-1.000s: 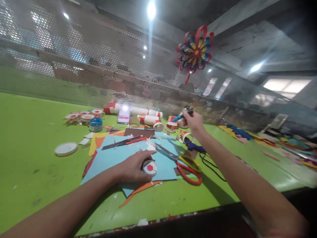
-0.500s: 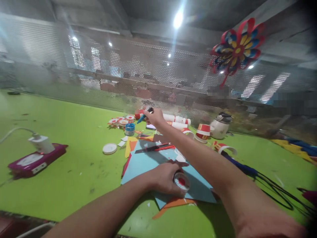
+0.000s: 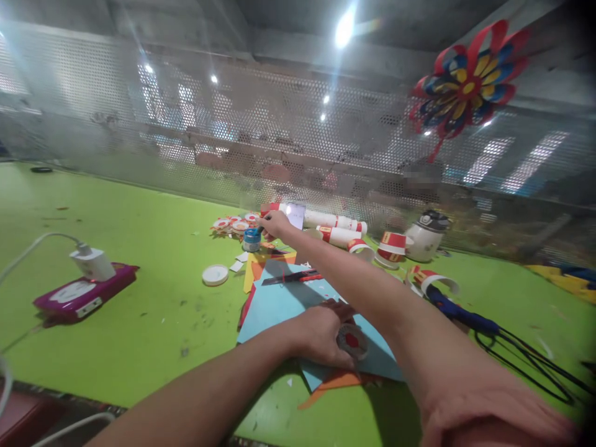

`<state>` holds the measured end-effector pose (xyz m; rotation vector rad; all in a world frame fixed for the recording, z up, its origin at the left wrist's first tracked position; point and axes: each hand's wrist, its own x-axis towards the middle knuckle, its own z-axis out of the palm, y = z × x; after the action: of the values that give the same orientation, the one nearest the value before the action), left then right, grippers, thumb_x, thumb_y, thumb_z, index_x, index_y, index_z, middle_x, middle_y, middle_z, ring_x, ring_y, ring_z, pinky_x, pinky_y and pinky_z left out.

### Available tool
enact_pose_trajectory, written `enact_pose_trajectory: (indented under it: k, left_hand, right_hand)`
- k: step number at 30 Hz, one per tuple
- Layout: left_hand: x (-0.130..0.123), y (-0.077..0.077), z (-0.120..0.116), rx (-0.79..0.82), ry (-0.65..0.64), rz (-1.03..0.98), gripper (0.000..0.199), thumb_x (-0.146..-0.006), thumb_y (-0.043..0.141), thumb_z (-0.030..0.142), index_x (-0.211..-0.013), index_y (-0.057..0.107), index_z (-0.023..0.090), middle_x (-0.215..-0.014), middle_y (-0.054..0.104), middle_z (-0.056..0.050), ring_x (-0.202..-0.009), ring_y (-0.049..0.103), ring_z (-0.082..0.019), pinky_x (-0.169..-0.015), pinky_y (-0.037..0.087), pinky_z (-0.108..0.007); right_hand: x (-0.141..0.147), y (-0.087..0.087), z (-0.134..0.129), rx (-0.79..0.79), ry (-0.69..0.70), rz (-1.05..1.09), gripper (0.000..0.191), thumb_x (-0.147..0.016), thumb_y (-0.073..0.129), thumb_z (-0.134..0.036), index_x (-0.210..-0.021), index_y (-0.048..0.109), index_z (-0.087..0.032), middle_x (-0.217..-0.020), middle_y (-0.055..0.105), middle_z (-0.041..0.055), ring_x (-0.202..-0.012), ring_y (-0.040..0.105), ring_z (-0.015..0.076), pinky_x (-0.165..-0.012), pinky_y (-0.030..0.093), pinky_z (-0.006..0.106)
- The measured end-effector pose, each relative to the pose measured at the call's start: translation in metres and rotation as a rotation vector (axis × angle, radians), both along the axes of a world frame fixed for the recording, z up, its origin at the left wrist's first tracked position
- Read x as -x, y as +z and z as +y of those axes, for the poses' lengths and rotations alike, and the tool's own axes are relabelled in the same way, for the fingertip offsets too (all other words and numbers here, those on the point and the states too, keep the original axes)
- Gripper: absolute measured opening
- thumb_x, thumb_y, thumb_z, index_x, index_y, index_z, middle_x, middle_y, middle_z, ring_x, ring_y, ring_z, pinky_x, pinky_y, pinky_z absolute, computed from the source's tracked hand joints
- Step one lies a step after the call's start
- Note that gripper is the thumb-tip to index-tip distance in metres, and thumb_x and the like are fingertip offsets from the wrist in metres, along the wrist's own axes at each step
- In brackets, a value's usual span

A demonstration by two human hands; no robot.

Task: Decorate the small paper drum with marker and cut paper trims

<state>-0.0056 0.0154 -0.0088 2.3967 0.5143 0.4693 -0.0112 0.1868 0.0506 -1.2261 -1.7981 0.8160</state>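
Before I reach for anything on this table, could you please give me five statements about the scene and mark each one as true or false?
1. The left hand holds a round piece with a red centre. True.
2. The right hand is at the purple power strip. False: it is at the small blue jar.
3. The white lid lies on the blue paper. False: the white lid lies on the green tabletop, apart from the paper.
4. A white charger stands on the purple power strip. True.
5. In the picture, the white pot is to the left of the red-and-white cup. False: it is to the right of that cup.
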Motion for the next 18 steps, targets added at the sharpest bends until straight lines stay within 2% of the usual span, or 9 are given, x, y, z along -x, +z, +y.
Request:
enact_pose_trajectory:
  k: [3, 5, 6, 8, 11, 13, 15, 18]
  left_hand:
    - [0.0, 0.003, 0.0, -0.005, 0.018, 0.037, 0.088, -0.063, 0.077, 0.042, -0.142, 0.044, 0.022, -0.132, 0.06, -0.01, -0.121, 0.053, -0.035, -0.1, 0.045, -0.044]
    - [0.0, 0.003, -0.001, 0.002, 0.028, 0.049, 0.086, -0.063, 0.077, 0.042, -0.14, 0.047, 0.018, -0.134, 0.059, -0.014, -0.12, 0.054, -0.036, -0.099, 0.045, -0.045]
    - [0.0, 0.003, -0.001, 0.007, 0.022, 0.044, 0.081, -0.064, 0.076, 0.04, -0.137, 0.05, 0.017, -0.137, 0.057, -0.015, -0.12, 0.054, -0.036, -0.1, 0.045, -0.045]
    - [0.0, 0.003, -0.002, 0.015, 0.029, 0.034, 0.086, -0.064, 0.076, 0.04, -0.14, 0.046, 0.013, -0.136, 0.055, -0.017, -0.122, 0.052, -0.037, -0.103, 0.042, -0.047]
    - [0.0, 0.003, -0.003, 0.052, 0.04, 0.034, 0.091, -0.067, 0.074, 0.039, -0.146, 0.038, 0.011, -0.139, 0.052, -0.018, -0.125, 0.049, -0.035, -0.107, 0.038, -0.045]
    - [0.001, 0.005, -0.004, 0.087, 0.044, 0.043, 0.091, -0.068, 0.073, 0.039, -0.147, 0.036, 0.013, -0.139, 0.052, -0.017, -0.124, 0.05, -0.033, -0.106, 0.039, -0.043]
    - [0.001, 0.007, -0.004, 0.112, 0.053, 0.051, 0.092, -0.069, 0.072, 0.041, -0.147, 0.035, 0.012, -0.135, 0.054, -0.017, -0.121, 0.051, -0.033, -0.104, 0.04, -0.043]
    - [0.003, 0.007, -0.004, 0.137, 0.059, 0.056, 0.09, -0.069, 0.072, 0.042, -0.147, 0.035, 0.016, -0.133, 0.056, -0.015, -0.12, 0.052, -0.032, -0.102, 0.041, -0.041]
  right_hand:
    - [-0.015, 0.01, -0.002, 0.038, -0.015, -0.114, 0.027, -0.095, 0.059, -0.032, -0.117, 0.061, -0.016, -0.114, 0.065, 0.0074, -0.092, 0.066, 0.0188, -0.078, 0.057, 0.038]
    - [-0.036, 0.022, -0.006, 0.029, -0.056, -0.158, 0.023, -0.095, 0.059, -0.034, -0.105, 0.064, -0.014, -0.093, 0.068, 0.0034, -0.073, 0.066, 0.0131, -0.065, 0.057, 0.029]
    - [-0.05, 0.028, -0.01, 0.004, -0.09, -0.166, 0.024, -0.094, 0.061, -0.036, -0.095, 0.065, -0.013, -0.078, 0.067, 0.0004, -0.06, 0.063, 0.0108, -0.056, 0.054, 0.026]
    - [-0.087, 0.04, -0.025, -0.076, -0.164, -0.162, 0.025, -0.09, 0.065, -0.037, -0.083, 0.066, -0.013, -0.056, 0.061, -0.0017, -0.046, 0.057, 0.0109, -0.047, 0.048, 0.024]
    - [-0.152, 0.048, -0.066, -0.194, -0.276, -0.177, 0.021, -0.087, 0.068, -0.033, -0.075, 0.068, -0.015, -0.049, 0.057, -0.0036, -0.046, 0.055, 0.0103, -0.049, 0.043, 0.022]
    - [-0.196, 0.043, -0.105, -0.24, -0.364, -0.216, 0.031, -0.082, 0.072, -0.031, -0.056, 0.064, -0.016, -0.043, 0.052, -0.0035, -0.046, 0.051, 0.01, -0.048, 0.038, 0.022]
    - [-0.235, 0.031, -0.145, -0.261, -0.444, -0.248, 0.041, -0.079, 0.073, -0.028, -0.043, 0.057, -0.017, -0.039, 0.048, -0.0036, -0.043, 0.045, 0.0093, -0.047, 0.033, 0.023]
    - [-0.277, 0.009, -0.192, -0.258, -0.523, -0.246, 0.036, -0.078, 0.071, -0.029, -0.046, 0.061, -0.016, -0.042, 0.052, -0.0024, -0.042, 0.046, 0.0102, -0.046, 0.033, 0.025]
